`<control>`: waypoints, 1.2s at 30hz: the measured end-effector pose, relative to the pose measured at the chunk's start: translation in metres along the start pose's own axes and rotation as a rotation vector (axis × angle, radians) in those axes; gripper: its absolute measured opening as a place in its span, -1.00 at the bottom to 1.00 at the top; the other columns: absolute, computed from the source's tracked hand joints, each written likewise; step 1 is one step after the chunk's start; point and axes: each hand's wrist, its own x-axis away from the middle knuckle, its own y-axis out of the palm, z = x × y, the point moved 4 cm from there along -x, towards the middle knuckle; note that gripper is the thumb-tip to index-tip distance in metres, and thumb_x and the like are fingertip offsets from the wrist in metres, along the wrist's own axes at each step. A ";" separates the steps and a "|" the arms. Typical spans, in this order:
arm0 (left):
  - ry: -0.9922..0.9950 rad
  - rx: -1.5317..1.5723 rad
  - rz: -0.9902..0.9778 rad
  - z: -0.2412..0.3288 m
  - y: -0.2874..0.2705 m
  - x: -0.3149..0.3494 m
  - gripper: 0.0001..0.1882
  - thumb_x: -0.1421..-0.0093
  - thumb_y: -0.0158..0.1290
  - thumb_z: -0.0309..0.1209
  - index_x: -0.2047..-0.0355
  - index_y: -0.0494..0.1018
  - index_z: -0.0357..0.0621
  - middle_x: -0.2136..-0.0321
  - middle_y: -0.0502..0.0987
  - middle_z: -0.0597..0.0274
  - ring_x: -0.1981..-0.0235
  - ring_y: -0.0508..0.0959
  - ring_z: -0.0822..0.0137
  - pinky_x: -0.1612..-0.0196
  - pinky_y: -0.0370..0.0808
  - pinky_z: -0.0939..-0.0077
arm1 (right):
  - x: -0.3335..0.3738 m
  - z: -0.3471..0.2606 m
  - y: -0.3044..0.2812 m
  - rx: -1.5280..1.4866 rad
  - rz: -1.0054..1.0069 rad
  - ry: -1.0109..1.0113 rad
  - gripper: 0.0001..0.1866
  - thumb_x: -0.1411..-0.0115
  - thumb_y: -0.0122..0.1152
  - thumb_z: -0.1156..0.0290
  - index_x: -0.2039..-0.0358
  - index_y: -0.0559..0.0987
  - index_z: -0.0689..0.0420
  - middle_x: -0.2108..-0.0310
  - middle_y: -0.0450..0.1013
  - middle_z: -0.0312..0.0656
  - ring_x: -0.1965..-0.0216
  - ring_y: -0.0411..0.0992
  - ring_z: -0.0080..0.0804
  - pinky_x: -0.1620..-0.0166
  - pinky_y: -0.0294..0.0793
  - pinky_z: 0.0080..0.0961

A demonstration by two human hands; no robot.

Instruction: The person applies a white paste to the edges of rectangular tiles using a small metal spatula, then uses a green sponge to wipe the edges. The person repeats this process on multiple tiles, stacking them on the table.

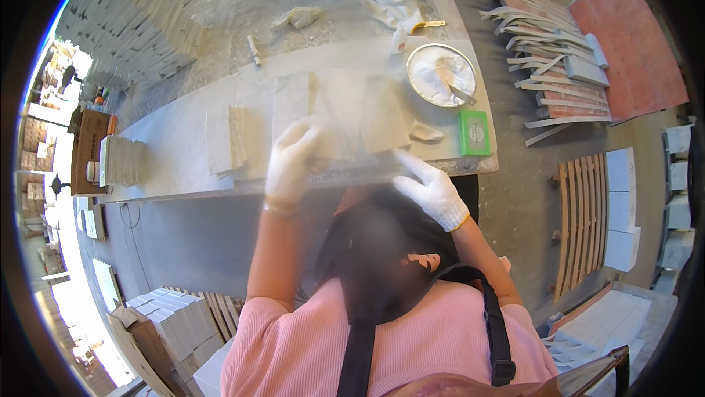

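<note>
The left hand (294, 158), in a white knitted glove, is hovering near the middle of the frame, over the front edge of the long, pale desk (165, 169). Its fingers are looking blurry, so I cannot tell if they are holding something. The right hand (439, 195), in a white knitted glove with a yellow edge, is pointing up and left, a bit right of the middle. Its fingers are spreading apart and not gripping anything. The pointing finger is sitting at the low corner of a flat, pale cream tile (385, 118); I cannot tell if it is touching. That tile is lying on the desk in the middle of the frame. Another flat, pale tile (294, 96) is lying to its left, just above the left hand. A small group of thin, cream tiles (224, 140) is resting farther left.

To the right, a round bowl full of white paste (433, 70) is standing on the desk, and a flat metal scraper (462, 95) is sticking out of it. A bright green block (475, 132) is sitting below the bowl, with a crumpled white lump (426, 131) lying beside it. A small white bottle (399, 39) is standing just left of the bowl. Empty white gloves (393, 8) are lying near the top.
</note>
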 end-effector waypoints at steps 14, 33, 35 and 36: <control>0.043 -0.127 0.534 -0.013 -0.256 -0.003 -0.50 -0.44 0.11 -0.15 -0.23 0.51 -0.26 0.43 0.61 0.24 0.67 0.43 0.55 0.62 0.30 0.70 | 0.010 0.015 -0.024 -0.203 0.093 0.111 -0.39 -0.35 0.28 0.45 -0.40 0.43 0.17 0.24 0.55 -0.38 0.30 0.42 -0.73 0.20 0.46 -0.69; 0.021 -0.426 -0.139 -0.034 0.033 -0.010 -0.39 -0.31 0.21 -0.18 -0.25 0.48 -0.32 -0.12 0.62 0.03 -0.12 0.59 0.26 -0.19 0.47 0.40 | -0.021 0.018 -0.010 -0.048 0.123 0.038 -0.33 -0.36 0.29 0.32 -0.43 0.37 0.20 0.04 0.59 -0.19 0.03 0.50 -0.49 -0.12 0.47 -0.49; -0.019 -0.312 -0.169 -0.042 0.051 -0.016 -0.34 -0.28 0.23 -0.18 -0.27 0.45 -0.36 -0.13 0.62 -0.01 -0.10 0.59 0.28 -0.18 0.48 0.40 | -0.022 0.018 -0.009 -0.027 0.133 0.000 -0.34 -0.36 0.28 0.33 -0.42 0.38 0.20 0.02 0.59 -0.19 0.03 0.51 -0.47 -0.14 0.47 -0.47; 0.003 -0.311 -0.155 -0.043 0.059 -0.017 -0.42 -0.32 0.19 -0.18 -0.21 0.49 -0.35 0.04 0.65 0.15 -0.01 0.57 0.35 -0.13 0.47 0.46 | -0.021 0.018 -0.008 -0.031 0.123 -0.007 -0.35 -0.36 0.28 0.33 -0.42 0.38 0.20 0.00 0.59 -0.18 0.03 0.51 -0.47 -0.13 0.47 -0.47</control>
